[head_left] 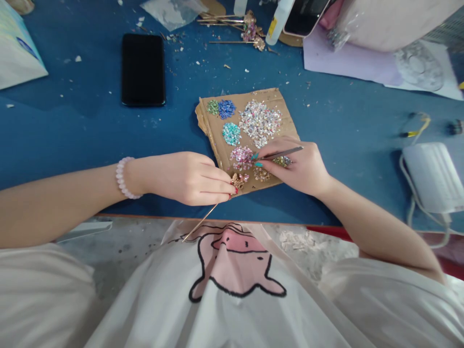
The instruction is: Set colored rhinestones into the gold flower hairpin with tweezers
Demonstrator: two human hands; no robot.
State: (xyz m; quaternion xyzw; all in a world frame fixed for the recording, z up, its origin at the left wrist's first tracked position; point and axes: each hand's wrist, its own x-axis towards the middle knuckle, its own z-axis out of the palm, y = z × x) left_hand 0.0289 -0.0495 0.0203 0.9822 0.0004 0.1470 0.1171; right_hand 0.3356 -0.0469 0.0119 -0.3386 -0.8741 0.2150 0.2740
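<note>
My left hand (pixel 199 181) is closed on a gold hairpin (pixel 237 181), pinching it near its ornate flower head. The hairpin's thin stick slants down past the table's edge. Between the fingers of my right hand (pixel 295 162) are tweezers (pixel 282 153), their tip over a pile of pink rhinestones (pixel 241 157). Under both hands lies a piece of cardboard (pixel 286 104). On it are heaps of clear rhinestones (pixel 259 121), turquoise rhinestones (pixel 231 133), blue rhinestones (pixel 226 108) and green rhinestones (pixel 212 107). Champagne-coloured stones (pixel 261 174) are partly hidden by my right hand.
A black phone (pixel 143 70) lies at the upper left of the blue table (pixel 87 130). More gold hairpins (pixel 250 31) and a glue tube (pixel 279 21) are at the back. A white power adapter (pixel 433 176) with cable sits at right; purple paper (pixel 344 63) lies behind.
</note>
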